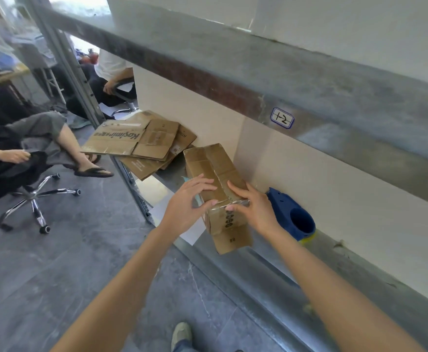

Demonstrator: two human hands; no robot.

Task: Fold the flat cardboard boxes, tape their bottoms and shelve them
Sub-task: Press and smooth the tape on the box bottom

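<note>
Taping step. Box (pixel 229 231) on the shelf (pixel 271 265), bottom up; our left hand (pixel 185 207) and right hand (pixel 256 207), grips wide, press the tape (pixel 219 174) flat. Next, we judge: slide it further onto the shelf

One head-worn wide-angle view, tilted, looks forward and down from close above the metal shelf (pixel 243 269)

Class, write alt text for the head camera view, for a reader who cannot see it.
A left hand and a right hand press on the taped seam of a folded cardboard box at the front edge of a metal shelf. Flat cardboard boxes lie stacked behind it, a blue plastic tool to its right; a person sits nearby.
</note>
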